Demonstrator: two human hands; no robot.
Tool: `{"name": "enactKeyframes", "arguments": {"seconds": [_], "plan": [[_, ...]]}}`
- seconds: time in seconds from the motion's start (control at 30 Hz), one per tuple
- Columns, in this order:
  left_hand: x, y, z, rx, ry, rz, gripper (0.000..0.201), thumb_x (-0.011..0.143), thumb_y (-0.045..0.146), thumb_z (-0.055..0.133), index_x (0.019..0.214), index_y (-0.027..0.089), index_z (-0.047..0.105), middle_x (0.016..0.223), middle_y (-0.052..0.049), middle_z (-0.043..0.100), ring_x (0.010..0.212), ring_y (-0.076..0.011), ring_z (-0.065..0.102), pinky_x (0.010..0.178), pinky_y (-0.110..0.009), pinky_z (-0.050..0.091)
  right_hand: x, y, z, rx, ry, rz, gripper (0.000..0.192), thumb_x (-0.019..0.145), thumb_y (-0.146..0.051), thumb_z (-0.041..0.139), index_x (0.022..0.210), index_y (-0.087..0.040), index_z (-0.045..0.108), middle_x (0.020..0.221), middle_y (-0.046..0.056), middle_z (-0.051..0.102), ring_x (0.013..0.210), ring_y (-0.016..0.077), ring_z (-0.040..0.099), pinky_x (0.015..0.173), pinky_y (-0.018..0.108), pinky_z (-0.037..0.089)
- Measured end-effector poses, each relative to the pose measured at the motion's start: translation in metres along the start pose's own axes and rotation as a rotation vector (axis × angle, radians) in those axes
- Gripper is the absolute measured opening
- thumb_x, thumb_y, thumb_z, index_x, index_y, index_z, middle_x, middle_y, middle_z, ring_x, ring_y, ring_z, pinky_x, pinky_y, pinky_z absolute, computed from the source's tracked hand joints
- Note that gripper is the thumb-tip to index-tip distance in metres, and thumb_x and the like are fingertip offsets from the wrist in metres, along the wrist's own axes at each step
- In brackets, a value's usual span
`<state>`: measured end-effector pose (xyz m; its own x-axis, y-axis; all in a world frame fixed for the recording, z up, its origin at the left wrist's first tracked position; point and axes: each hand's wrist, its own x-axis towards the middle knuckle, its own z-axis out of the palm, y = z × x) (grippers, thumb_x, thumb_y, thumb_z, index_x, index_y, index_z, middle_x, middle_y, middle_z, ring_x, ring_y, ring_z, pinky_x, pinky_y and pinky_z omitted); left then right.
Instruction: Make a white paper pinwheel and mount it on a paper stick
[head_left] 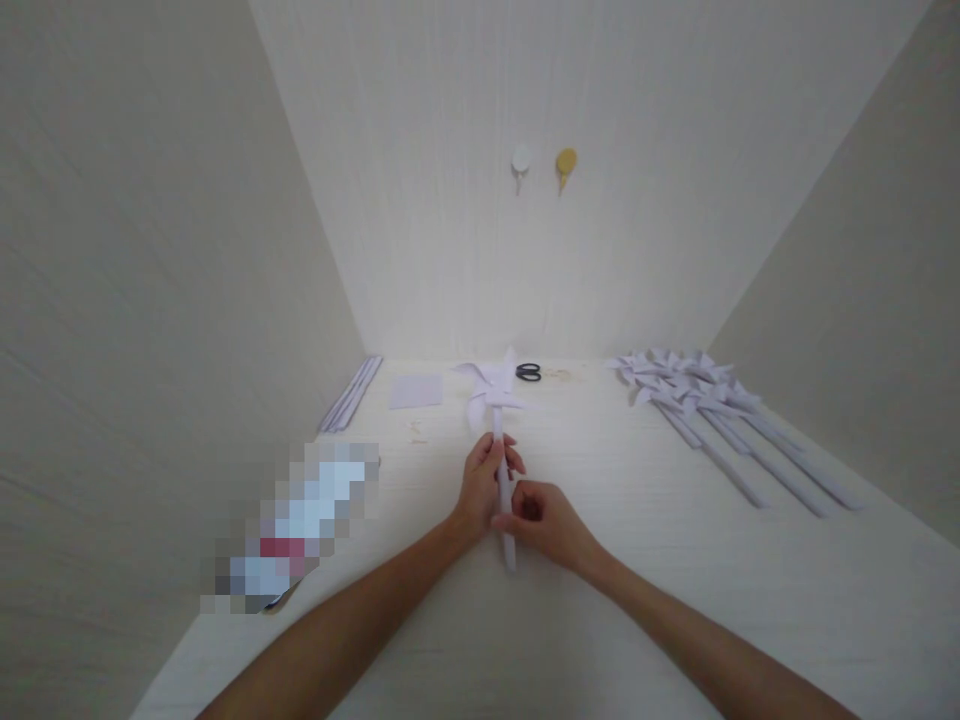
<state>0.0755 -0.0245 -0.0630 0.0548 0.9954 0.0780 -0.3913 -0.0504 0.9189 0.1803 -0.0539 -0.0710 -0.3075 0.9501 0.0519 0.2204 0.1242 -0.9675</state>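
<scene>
From my head camera, I have a white paper pinwheel with a pale, straight stick [493, 388] in front of me, above the middle of the pale tabletop [645, 600]. Its curled blades point away from me, toward the pale back wall [442, 220]. The long axis runs almost straight from there back to me, the bare tail end slanting slightly to my right. I cannot tell whether the blades touch the surface.

My left grip [480, 480] is clasped around the upper stick, just below the blades, thumb along it. My right grip [551, 520] is closed on the lower stick, thumb across it and fingers curled.

Just right of the blades show the black looped handles of scissors [529, 372]; to their left lies a flat white paper square [416, 391]. Farther left is a bundle of narrow white paper strips [351, 395]. At the right, a heap of white paper pinwheels [679, 385] has its sticks angled toward me and rightward. A white round hook [520, 160] and a yellow round hook [566, 162] hang on the wall. The pixelated pale-blue and red patch [311, 520] at left is too coarse for any writing to be read.
</scene>
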Motion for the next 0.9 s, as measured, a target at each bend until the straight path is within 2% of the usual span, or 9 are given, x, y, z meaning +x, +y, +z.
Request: {"name": "enactKeyframes", "arguments": {"seconds": [0.1,0.23,0.33,0.43,0.57,0.67,0.77,0.9], "plan": [[0.001,0.000,0.000,0.028,0.009,0.032,0.022,0.076,0.037,0.045,0.075,0.016,0.050,0.051,0.003,0.052,0.052,-0.0074,0.044,0.056,-0.021,0.035,-0.005,-0.003,0.008,0.001,-0.047,0.012,0.025,0.061,-0.023,0.062,0.051,-0.018,0.039,0.045,-0.007,0.039,0.041,0.0057,0.033,0.039,0.019,0.023],[-0.002,-0.003,0.003,0.045,-0.064,-0.037,0.026,0.076,0.041,0.043,0.073,0.016,0.049,0.056,0.002,0.051,0.052,-0.0084,0.046,0.053,-0.022,0.035,-0.003,-0.001,0.007,0.043,0.032,0.016,0.023,0.061,-0.015,0.055,0.050,-0.019,0.036,0.041,-0.006,0.041,0.038,0.0068,0.036,0.037,0.020,0.025],[-0.004,-0.005,0.004,0.149,-0.123,-0.012,0.025,0.074,0.038,0.046,0.069,0.015,0.051,0.061,0.001,0.051,0.058,-0.0096,0.048,0.056,-0.023,0.038,0.001,0.002,0.003,0.077,0.069,-0.003,0.023,0.061,-0.015,0.053,0.049,-0.020,0.034,0.040,-0.007,0.041,0.036,0.0068,0.036,0.037,0.020,0.025],[-0.003,-0.007,0.002,0.230,-0.128,-0.008,0.022,0.072,0.034,0.049,0.063,0.014,0.052,0.059,0.001,0.049,0.057,-0.0091,0.046,0.055,-0.022,0.037,0.002,0.004,0.001,0.079,0.078,-0.008,0.024,0.062,-0.016,0.054,0.049,-0.020,0.033,0.040,-0.006,0.042,0.036,0.0067,0.036,0.037,0.020,0.026],[-0.001,-0.010,0.001,0.166,-0.067,-0.050,0.021,0.071,0.033,0.051,0.062,0.014,0.051,0.057,0.002,0.048,0.053,-0.0083,0.043,0.050,-0.021,0.034,0.002,0.004,-0.001,0.044,0.056,-0.013,0.025,0.062,-0.016,0.055,0.050,-0.020,0.034,0.040,-0.007,0.040,0.036,0.0065,0.035,0.036,0.020,0.024],[0.001,-0.011,-0.002,0.092,-0.008,-0.028,0.017,0.070,0.032,0.052,0.074,0.016,0.052,0.061,0.002,0.051,0.058,-0.0085,0.046,0.055,-0.021,0.036,0.000,0.004,-0.004,0.033,0.016,-0.010,0.024,0.061,-0.016,0.056,0.050,-0.020,0.035,0.042,-0.007,0.039,0.036,0.0062,0.035,0.035,0.019,0.024],[0.003,-0.011,-0.004,0.036,0.076,-0.017,0.026,0.069,0.034,0.053,0.088,0.016,0.051,0.061,0.003,0.050,0.055,-0.0074,0.045,0.052,-0.020,0.034,-0.002,0.002,-0.005,0.030,-0.039,0.009,0.023,0.061,-0.018,0.057,0.050,-0.019,0.036,0.042,-0.007,0.040,0.036,0.0057,0.035,0.034,0.018,0.024],[0.005,-0.007,-0.006,0.002,0.172,-0.059,0.026,0.066,0.037,0.054,0.079,0.014,0.056,0.058,0.004,0.046,0.049,-0.0056,0.039,0.045,-0.019,0.027,-0.004,-0.002,-0.004,0.076,-0.101,0.058,0.023,0.062,-0.022,0.058,0.052,-0.019,0.038,0.042,-0.007,0.043,0.035,0.0056,0.037,0.033,0.018,0.026]]}}
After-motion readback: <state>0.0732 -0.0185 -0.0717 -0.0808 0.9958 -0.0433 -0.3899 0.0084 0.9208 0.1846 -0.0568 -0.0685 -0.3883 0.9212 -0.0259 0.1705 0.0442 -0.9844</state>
